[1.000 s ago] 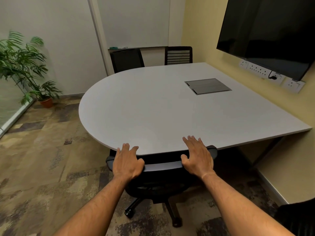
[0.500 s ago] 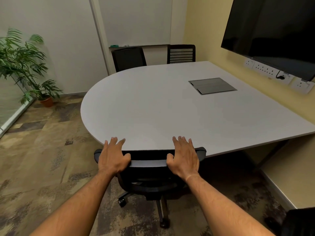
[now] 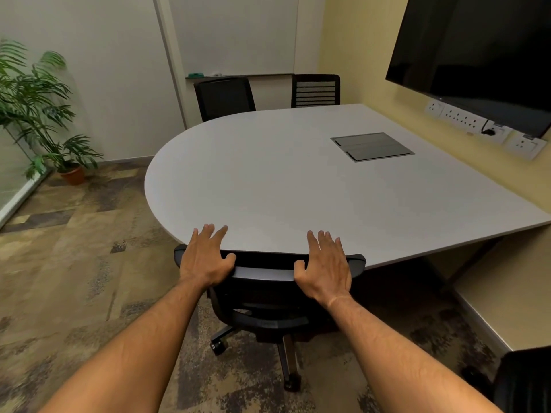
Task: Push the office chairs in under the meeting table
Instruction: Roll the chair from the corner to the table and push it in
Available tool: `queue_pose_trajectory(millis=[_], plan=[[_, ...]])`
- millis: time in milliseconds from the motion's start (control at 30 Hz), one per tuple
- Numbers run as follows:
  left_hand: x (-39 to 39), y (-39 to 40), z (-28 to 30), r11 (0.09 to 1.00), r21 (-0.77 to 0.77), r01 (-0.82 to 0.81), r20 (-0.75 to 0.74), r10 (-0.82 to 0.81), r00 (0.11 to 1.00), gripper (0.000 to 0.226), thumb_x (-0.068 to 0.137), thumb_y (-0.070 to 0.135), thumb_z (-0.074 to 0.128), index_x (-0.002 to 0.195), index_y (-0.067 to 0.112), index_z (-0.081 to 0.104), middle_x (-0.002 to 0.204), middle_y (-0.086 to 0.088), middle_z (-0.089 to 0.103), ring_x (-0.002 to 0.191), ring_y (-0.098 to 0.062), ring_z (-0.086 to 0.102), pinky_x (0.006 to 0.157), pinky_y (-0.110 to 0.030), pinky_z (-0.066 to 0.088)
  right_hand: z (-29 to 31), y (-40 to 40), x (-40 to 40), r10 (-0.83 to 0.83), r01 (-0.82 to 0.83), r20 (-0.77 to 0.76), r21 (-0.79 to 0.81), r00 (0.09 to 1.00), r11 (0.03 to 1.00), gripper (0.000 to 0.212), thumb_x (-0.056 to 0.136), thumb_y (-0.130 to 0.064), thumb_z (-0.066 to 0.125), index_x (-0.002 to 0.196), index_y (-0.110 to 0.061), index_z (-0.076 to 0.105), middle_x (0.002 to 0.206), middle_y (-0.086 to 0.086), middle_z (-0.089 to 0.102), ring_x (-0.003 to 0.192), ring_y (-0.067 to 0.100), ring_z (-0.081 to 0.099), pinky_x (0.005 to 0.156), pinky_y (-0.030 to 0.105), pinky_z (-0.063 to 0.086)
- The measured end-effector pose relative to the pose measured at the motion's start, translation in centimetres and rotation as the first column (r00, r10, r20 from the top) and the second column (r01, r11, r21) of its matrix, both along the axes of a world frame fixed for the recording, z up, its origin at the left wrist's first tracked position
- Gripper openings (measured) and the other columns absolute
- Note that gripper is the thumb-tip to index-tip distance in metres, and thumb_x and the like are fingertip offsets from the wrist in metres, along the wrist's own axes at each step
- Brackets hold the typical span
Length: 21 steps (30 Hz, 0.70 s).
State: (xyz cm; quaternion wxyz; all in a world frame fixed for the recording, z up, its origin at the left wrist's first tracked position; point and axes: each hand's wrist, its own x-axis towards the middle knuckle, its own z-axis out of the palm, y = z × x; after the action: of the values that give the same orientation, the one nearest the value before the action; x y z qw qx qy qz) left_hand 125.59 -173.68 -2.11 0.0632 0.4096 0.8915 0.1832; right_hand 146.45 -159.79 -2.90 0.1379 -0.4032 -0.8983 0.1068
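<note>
A black office chair (image 3: 265, 293) stands at the near edge of the grey meeting table (image 3: 268, 180), its seat hidden under the tabletop. My left hand (image 3: 205, 257) rests on the left end of the chair's backrest top, thumb hooked under, fingers stretched over the table edge. My right hand (image 3: 325, 263) lies on the right end in the same way. Two more black chairs, one solid-backed (image 3: 225, 96) and one slatted (image 3: 316, 90), stand tucked in at the far side of the table.
A potted palm (image 3: 44, 114) stands in the left corner by a glass wall. A large dark screen (image 3: 477, 46) and wall sockets (image 3: 465, 119) are on the right wall. Another dark chair's edge (image 3: 524, 380) shows at bottom right. Patterned carpet covers the floor.
The chair has shifted slightly left along the table edge with both hands on its backrest. The view has moved with it.
</note>
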Motion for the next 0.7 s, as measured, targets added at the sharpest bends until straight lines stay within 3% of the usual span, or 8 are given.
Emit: queue_pose_trajectory(millis=[233,467,700], plan=[[0.7,-0.6,0.5,0.995,-0.029,0.096,-0.117,-0.099,0.988,0.083,0.094,0.047,0.045,0.156,0.012,0.003,0.161,-0.02,0.008,0.15,-0.028,0.005,0.121,-0.036,0.0,0.6,-1.1,0.9,-0.035,0.034,0.044,0.016,0.998,0.999,0.081,0.093,-0.057,0.033,0.155,-0.013,0.005,0.162,0.018,0.007,0.15,0.029,0.0,0.121,0.042,-0.005],[3.9,2.1,2.5,0.963,0.015,0.271,-0.18,-0.264,0.948,0.083,0.095,0.053,0.04,0.156,0.013,0.0,0.162,-0.018,0.002,0.151,-0.027,0.001,0.122,-0.038,-0.002,2.6,-1.2,5.1,-0.115,0.111,0.045,0.087,0.992,0.99,0.084,0.093,-0.059,0.035,0.155,-0.013,0.002,0.162,0.018,0.005,0.15,0.029,0.0,0.121,0.043,-0.004],[13.1,8.9,3.6,0.86,0.036,0.509,-0.183,-0.495,0.849,0.082,0.095,0.056,0.038,0.156,0.017,0.0,0.163,-0.016,0.001,0.151,-0.027,0.001,0.122,-0.039,-0.002,4.3,0.6,16.1,-0.379,0.37,0.036,0.148,0.925,0.917,0.086,0.09,-0.058,0.041,0.154,-0.011,0.009,0.16,0.021,0.012,0.149,0.033,0.007,0.122,0.045,0.002]])
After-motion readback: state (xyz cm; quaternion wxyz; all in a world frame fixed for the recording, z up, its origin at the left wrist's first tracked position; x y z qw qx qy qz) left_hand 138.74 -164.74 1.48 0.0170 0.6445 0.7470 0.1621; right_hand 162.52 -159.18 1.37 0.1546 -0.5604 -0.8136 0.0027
